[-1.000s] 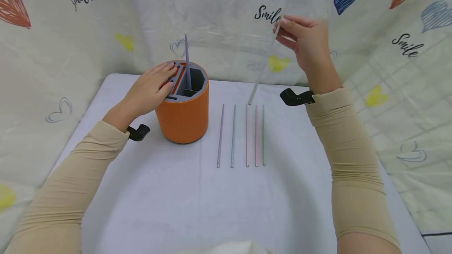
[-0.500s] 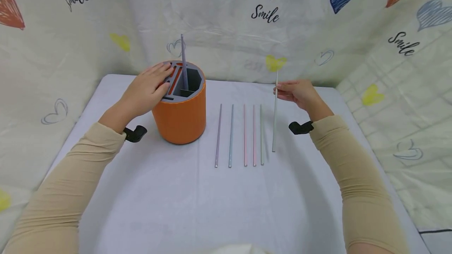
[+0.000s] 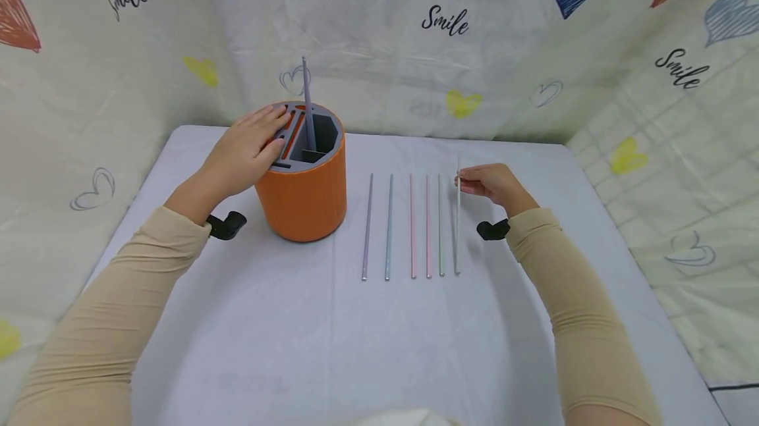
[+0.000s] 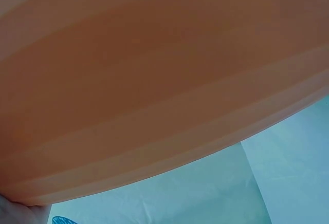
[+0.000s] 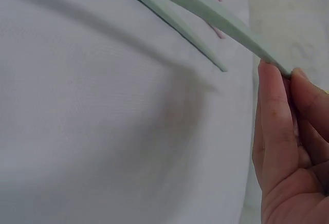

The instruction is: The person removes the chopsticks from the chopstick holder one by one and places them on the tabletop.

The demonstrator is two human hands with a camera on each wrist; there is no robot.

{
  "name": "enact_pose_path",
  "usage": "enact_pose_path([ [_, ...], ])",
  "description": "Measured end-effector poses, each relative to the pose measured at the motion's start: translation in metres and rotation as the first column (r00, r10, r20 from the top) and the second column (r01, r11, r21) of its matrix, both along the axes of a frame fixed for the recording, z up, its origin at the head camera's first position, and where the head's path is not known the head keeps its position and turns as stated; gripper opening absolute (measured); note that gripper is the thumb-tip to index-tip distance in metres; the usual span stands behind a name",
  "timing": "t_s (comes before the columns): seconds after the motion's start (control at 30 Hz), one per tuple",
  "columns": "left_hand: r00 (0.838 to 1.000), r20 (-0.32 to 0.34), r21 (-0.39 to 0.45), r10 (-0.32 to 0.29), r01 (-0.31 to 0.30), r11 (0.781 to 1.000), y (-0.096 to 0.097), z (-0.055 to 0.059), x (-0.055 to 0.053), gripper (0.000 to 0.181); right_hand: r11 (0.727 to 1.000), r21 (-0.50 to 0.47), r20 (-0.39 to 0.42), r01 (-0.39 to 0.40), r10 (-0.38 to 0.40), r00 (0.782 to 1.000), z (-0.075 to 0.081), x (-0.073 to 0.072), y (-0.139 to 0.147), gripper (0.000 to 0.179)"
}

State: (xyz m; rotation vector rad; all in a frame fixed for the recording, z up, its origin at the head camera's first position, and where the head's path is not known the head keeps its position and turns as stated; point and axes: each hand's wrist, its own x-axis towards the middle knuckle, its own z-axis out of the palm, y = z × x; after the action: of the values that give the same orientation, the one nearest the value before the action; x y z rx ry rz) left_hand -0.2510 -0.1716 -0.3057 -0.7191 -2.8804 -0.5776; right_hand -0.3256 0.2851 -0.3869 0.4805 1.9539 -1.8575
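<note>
In the head view my left hand [image 3: 245, 144] rests over the grey slotted top of a round orange knife block [image 3: 302, 209]; fingers lie fairly straight. The block's orange wall [image 4: 164, 90] fills most of the left wrist view. A purple chopstick [image 3: 308, 106] stands in its open compartment. My right hand [image 3: 491, 184] pinches a pale green chopstick [image 3: 458, 228] near its far end, between thumb and fingertips. It runs alongside a green chopstick [image 3: 441, 228]; the right wrist view shows the held chopstick [image 5: 226, 26] raised over the table at the hand's end.
Left of the green one lie two pink chopsticks [image 3: 412, 228], a blue one [image 3: 389, 228] and a purple one [image 3: 367, 228], roughly parallel on the white tabletop [image 3: 332, 347]. A curtain [image 3: 379, 70] printed with hearts hangs behind the table.
My right hand has come down from high at the back, bringing the pale green chopstick down to the row's right end. My left hand has stayed on the knife block.
</note>
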Motion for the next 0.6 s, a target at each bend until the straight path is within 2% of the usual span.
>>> enact_pose_path([
  [0.37, 1.000, 0.010, 0.007, 0.002, -0.002, 1.000, 0.000, 0.000, 0.000, 0.053, 0.999, 0.009, 0.018, 0.032, -0.032, 0.999, -0.022, -0.002, -0.002, 0.008],
  [0.47, 1.000, 0.011, 0.006, 0.004, -0.005, 1.000, 0.000, 0.000, 0.000, 0.053, 0.997, 0.066, 0.016, 0.041, -0.043, 0.999, -0.028, -0.004, -0.004, 0.014],
  [0.6, 1.000, 0.010, 0.002, 0.002, -0.002, 1.000, 0.000, 0.000, 0.000, 0.053, 0.981, 0.192, 0.017, 0.034, -0.038, 0.999, -0.034, -0.006, -0.006, 0.023],
])
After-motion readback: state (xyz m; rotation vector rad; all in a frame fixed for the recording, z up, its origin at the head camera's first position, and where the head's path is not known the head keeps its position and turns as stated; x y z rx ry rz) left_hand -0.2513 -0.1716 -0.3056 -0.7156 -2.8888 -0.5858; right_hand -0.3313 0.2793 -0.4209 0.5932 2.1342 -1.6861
